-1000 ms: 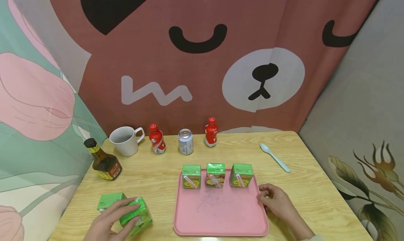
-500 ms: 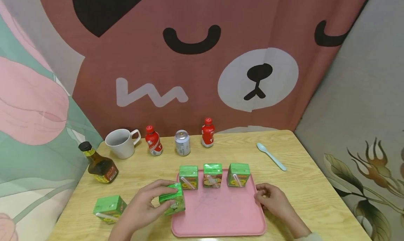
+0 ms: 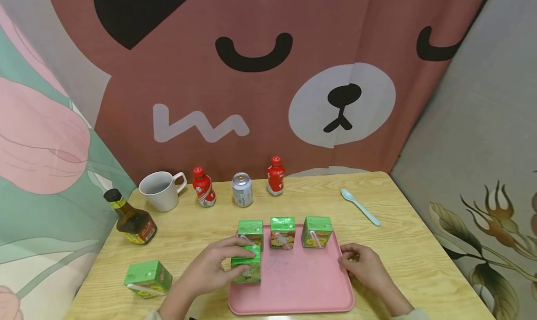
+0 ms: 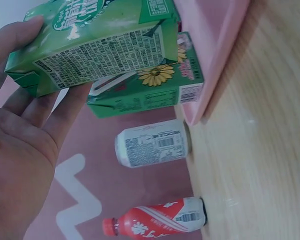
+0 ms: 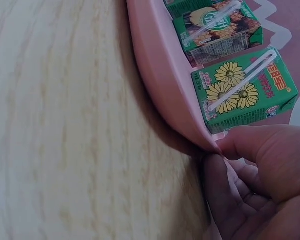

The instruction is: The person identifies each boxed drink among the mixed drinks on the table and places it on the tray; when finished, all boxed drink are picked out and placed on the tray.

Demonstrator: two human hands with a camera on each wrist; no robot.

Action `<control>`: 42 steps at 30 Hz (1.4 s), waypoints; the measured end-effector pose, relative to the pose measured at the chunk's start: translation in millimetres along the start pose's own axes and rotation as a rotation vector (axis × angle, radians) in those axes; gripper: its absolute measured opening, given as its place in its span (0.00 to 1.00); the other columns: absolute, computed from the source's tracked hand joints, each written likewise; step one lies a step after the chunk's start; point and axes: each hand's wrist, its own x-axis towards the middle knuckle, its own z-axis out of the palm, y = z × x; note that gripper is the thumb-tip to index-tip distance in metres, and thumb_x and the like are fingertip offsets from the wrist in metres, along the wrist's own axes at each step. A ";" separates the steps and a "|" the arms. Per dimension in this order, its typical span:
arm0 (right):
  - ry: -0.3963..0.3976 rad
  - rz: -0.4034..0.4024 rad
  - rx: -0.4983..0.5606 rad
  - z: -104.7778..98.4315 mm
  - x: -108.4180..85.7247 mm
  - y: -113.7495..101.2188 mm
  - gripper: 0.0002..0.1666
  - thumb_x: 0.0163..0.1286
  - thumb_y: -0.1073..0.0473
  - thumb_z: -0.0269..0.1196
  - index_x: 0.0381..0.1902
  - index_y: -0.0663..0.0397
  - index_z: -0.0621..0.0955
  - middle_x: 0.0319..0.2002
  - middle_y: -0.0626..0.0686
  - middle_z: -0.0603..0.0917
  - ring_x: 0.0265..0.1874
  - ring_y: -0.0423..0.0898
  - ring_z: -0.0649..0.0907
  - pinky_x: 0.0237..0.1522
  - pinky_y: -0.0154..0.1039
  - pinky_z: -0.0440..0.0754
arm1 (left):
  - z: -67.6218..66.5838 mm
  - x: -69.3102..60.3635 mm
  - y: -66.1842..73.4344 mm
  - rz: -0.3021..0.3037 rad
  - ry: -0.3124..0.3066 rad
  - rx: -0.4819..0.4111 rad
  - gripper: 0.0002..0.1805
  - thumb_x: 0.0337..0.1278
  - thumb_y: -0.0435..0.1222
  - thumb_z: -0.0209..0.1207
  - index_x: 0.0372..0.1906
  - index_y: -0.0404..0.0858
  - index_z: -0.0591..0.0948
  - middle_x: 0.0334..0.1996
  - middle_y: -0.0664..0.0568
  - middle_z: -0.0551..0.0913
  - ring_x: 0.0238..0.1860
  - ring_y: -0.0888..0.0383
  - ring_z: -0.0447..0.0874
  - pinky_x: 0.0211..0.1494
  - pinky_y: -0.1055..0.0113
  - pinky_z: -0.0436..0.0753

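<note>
Between its thumb and fingers, my left hand (image 3: 209, 268) grips a green juice box (image 3: 248, 275) at the left side of the pink tray (image 3: 308, 289). This box stands upright in front of the left box (image 3: 251, 227) of a back row; whether its base touches the tray I cannot tell. The row continues with a middle juice box (image 3: 283, 234) and a right juice box (image 3: 317, 232). In the right wrist view, the thumb and fingers of my right hand (image 5: 270, 175) pinch the tray's rim (image 5: 172, 100). Another juice box (image 3: 147, 279) sits on the table, left of my left hand.
Along the back stand a white mug (image 3: 161, 192), two red bottles (image 3: 204, 188) and a silver can (image 3: 242, 189). A dark sauce bottle (image 3: 136, 222) is at the left edge. A pale blue spoon (image 3: 361, 207) lies back right. Curtains rise behind the table.
My left hand has carried the juice box rightward from beside the other box on the table to the tray's left side. My right hand stays at the tray's right rim.
</note>
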 end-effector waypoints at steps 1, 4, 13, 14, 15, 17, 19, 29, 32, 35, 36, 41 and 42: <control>0.002 -0.002 -0.005 0.1 0.1 -0.2 0.18 0.61 0.70 0.68 0.50 0.65 0.85 0.31 0.51 0.82 0.26 0.45 0.81 0.24 0.38 0.84 | 0.7 0.4 -0.7 -0.008 -0.004 -0.007 0.18 0.55 0.33 0.74 0.50 0.52 0.88 0.57 0.60 0.82 0.58 0.56 0.81 0.60 0.57 0.80; 0.005 -0.005 -0.014 0.1 -0.1 -0.6 0.17 0.61 0.70 0.69 0.49 0.65 0.85 0.31 0.51 0.82 0.26 0.45 0.81 0.24 0.38 0.84 | 2.0 1.8 -3.0 -0.027 -0.011 -0.013 0.18 0.55 0.33 0.74 0.50 0.52 0.88 0.57 0.60 0.82 0.59 0.55 0.81 0.62 0.53 0.78; 0.017 0.004 -0.008 0.1 -2.7 -1.5 0.17 0.62 0.68 0.71 0.50 0.65 0.85 0.32 0.52 0.83 0.28 0.45 0.83 0.26 0.38 0.85 | 4.5 3.2 -9.5 -0.058 -0.032 -0.035 0.16 0.57 0.34 0.72 0.50 0.52 0.88 0.57 0.60 0.82 0.58 0.55 0.81 0.64 0.51 0.76; 0.016 0.006 -0.001 0.1 -3.1 -1.3 0.17 0.62 0.68 0.71 0.50 0.65 0.85 0.32 0.52 0.83 0.28 0.46 0.83 0.26 0.38 0.85 | 5.1 3.2 -10.2 -0.057 -0.033 -0.039 0.16 0.57 0.34 0.73 0.50 0.51 0.88 0.57 0.60 0.82 0.57 0.55 0.81 0.63 0.52 0.77; 0.013 0.009 0.008 0.2 -3.5 -1.1 0.18 0.62 0.68 0.71 0.50 0.65 0.85 0.33 0.52 0.83 0.29 0.46 0.83 0.26 0.38 0.85 | 5.6 3.3 -10.9 -0.054 -0.035 -0.045 0.16 0.57 0.34 0.73 0.50 0.51 0.88 0.56 0.60 0.82 0.57 0.55 0.81 0.62 0.53 0.78; 0.013 0.008 0.012 0.1 -4.0 -0.7 0.18 0.62 0.68 0.71 0.51 0.65 0.85 0.33 0.52 0.84 0.29 0.46 0.84 0.26 0.38 0.86 | 6.4 3.4 -11.7 -0.052 -0.035 -0.052 0.16 0.57 0.33 0.73 0.50 0.51 0.88 0.56 0.60 0.82 0.56 0.56 0.82 0.61 0.54 0.79; 0.012 0.008 0.014 -0.1 -4.6 -0.7 0.18 0.62 0.68 0.71 0.51 0.65 0.85 0.33 0.53 0.84 0.29 0.46 0.84 0.27 0.38 0.86 | 7.0 3.3 -12.4 -0.049 -0.035 -0.056 0.16 0.57 0.33 0.73 0.50 0.50 0.88 0.56 0.59 0.82 0.56 0.56 0.82 0.60 0.55 0.80; 0.012 0.018 0.021 -0.9 -6.8 -1.5 0.18 0.62 0.68 0.72 0.51 0.65 0.85 0.34 0.53 0.83 0.29 0.47 0.84 0.27 0.38 0.86 | 9.5 2.5 -16.3 -0.052 -0.030 -0.059 0.16 0.56 0.33 0.73 0.49 0.51 0.88 0.56 0.59 0.82 0.56 0.56 0.81 0.60 0.55 0.79; 0.010 0.021 0.032 -1.0 -7.1 -1.6 0.19 0.62 0.68 0.72 0.51 0.65 0.85 0.34 0.54 0.83 0.30 0.47 0.84 0.27 0.39 0.86 | 10.3 1.9 -17.2 -0.058 -0.029 -0.060 0.16 0.56 0.33 0.73 0.49 0.51 0.88 0.56 0.59 0.82 0.56 0.56 0.81 0.60 0.55 0.80; 0.007 0.022 0.041 -1.0 -7.2 -1.7 0.19 0.62 0.68 0.72 0.52 0.65 0.84 0.34 0.54 0.83 0.30 0.47 0.84 0.27 0.39 0.86 | 11.6 0.7 -17.9 -0.062 -0.025 -0.059 0.16 0.56 0.33 0.73 0.48 0.51 0.88 0.56 0.59 0.82 0.56 0.56 0.81 0.60 0.55 0.80; 0.006 0.022 0.043 -1.0 -7.2 -1.7 0.19 0.62 0.68 0.72 0.52 0.65 0.84 0.34 0.54 0.83 0.30 0.47 0.84 0.27 0.39 0.86 | 12.0 0.3 -18.2 -0.064 -0.024 -0.058 0.16 0.55 0.33 0.74 0.48 0.51 0.88 0.56 0.59 0.82 0.56 0.56 0.81 0.60 0.55 0.80; 0.006 0.018 0.050 -1.1 -7.1 -1.8 0.19 0.62 0.68 0.72 0.52 0.65 0.85 0.34 0.54 0.83 0.30 0.47 0.84 0.27 0.39 0.86 | 14.0 -1.9 -19.7 -0.059 -0.026 -0.063 0.17 0.54 0.31 0.74 0.48 0.51 0.88 0.56 0.59 0.82 0.57 0.56 0.81 0.60 0.56 0.79; 0.006 0.017 0.050 -1.4 -7.3 -1.8 0.19 0.62 0.68 0.72 0.52 0.65 0.84 0.34 0.54 0.83 0.30 0.47 0.84 0.27 0.39 0.86 | 14.3 -2.0 -19.8 -0.059 -0.029 -0.063 0.17 0.54 0.31 0.74 0.48 0.51 0.88 0.56 0.59 0.82 0.57 0.56 0.81 0.61 0.56 0.79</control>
